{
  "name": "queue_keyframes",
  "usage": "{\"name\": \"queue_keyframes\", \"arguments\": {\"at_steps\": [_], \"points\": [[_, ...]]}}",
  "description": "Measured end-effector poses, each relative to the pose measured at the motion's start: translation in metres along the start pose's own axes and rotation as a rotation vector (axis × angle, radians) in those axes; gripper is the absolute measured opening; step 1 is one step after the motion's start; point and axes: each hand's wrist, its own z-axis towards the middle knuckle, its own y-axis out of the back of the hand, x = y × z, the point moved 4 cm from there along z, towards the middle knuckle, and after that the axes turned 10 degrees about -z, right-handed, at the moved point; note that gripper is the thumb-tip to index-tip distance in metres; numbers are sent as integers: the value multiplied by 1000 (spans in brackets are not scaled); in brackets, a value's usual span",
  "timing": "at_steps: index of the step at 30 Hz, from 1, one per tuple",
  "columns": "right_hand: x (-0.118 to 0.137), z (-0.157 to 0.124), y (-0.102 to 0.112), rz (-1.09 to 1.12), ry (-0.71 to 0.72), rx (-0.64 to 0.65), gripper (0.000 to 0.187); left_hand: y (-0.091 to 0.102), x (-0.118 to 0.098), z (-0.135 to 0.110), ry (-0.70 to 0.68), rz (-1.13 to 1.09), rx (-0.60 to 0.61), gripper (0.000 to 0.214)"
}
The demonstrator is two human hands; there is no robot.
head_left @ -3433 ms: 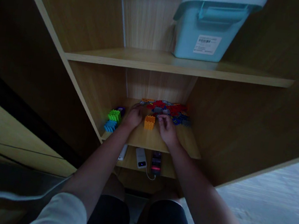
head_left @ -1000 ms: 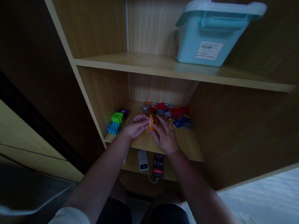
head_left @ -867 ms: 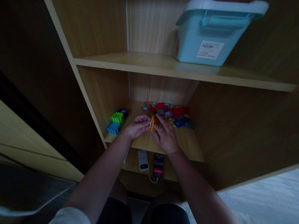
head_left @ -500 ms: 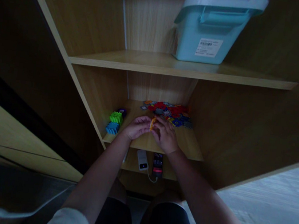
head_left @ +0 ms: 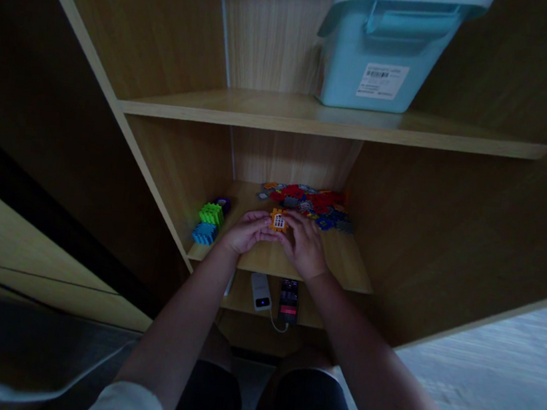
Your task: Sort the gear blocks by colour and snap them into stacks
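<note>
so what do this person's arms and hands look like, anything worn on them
The left hand and right hand are ungloved, with no watch or bracelet visible. The left forearm is bare up to a pale, short sleeve. The right forearm is bare too; its sleeve is out of view.

You wear a plain off-white short sleeve (head_left: 127, 406) on your left arm, its hem broad and rounded; your dark, near-black shorts (head_left: 314, 409) end by the knees; your left hand (head_left: 251, 232) and right hand (head_left: 303, 242) are bare, as are both forearms (head_left: 192, 308).
</note>
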Motion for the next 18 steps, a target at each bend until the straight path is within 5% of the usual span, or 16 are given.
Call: {"name": "queue_keyframes", "arguments": {"at_steps": [18], "points": [[-10,4,-2,182,-69,-21,35,-3,-8,1,-51,45,-146,44]]}}
